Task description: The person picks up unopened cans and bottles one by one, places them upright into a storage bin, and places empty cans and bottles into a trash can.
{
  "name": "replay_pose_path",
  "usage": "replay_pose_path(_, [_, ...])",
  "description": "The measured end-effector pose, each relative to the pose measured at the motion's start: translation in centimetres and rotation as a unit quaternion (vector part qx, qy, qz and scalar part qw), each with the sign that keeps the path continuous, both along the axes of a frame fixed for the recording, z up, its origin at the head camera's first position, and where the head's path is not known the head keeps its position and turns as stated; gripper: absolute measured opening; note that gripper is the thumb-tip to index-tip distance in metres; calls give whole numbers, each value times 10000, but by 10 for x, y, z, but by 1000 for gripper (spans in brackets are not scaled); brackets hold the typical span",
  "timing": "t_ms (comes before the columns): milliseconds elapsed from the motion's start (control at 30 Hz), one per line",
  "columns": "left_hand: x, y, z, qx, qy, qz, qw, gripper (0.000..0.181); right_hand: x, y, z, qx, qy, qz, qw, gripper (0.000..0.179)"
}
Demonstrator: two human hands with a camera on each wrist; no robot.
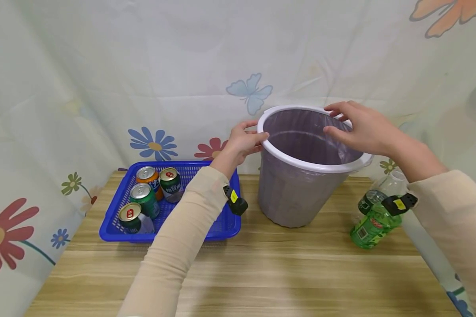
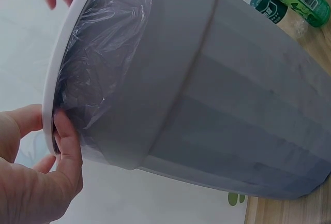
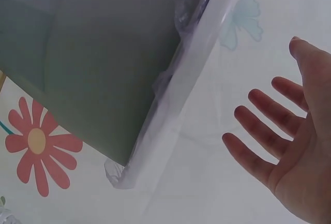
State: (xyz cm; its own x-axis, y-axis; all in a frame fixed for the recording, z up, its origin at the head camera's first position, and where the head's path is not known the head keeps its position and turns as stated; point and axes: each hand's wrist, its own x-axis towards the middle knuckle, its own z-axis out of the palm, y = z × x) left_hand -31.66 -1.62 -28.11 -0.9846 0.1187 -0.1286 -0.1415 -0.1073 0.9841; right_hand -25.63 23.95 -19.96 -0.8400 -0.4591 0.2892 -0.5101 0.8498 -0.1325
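Note:
A grey trash can (image 1: 293, 198) with a white rim (image 1: 313, 166) stands tilted on the table, lined with a thin translucent plastic bag (image 2: 108, 48) whose edge hangs out below the rim. My left hand (image 1: 242, 143) pinches the rim at its left side; in the left wrist view the thumb lies on the outer face and the fingers (image 2: 70, 151) curl under the rim's edge. Above the opening's right side is my right hand (image 1: 366, 125), its fingers loosely spread and holding nothing. The right wrist view shows that hand (image 3: 297, 151) apart from the rim.
To the left, a blue plastic basket (image 1: 238, 189) holds several drink cans, among them an orange can (image 1: 146, 178) and a green can (image 1: 144, 202). Right of the trash can are a green bottle (image 1: 374, 226) and a clear bottle (image 1: 394, 182). A flowered curtain (image 1: 182, 66) hangs behind.

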Motion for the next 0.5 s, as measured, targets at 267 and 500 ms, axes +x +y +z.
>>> replay_pose_path(267, [0,1,0,26,16,-22,10000,49,10,4,-5,-114,458,48,9989,37])
replay_pose_path(500, [0,2,0,80,8,-45,10000,50,19,8,-13,-26,689,55,9976,30])
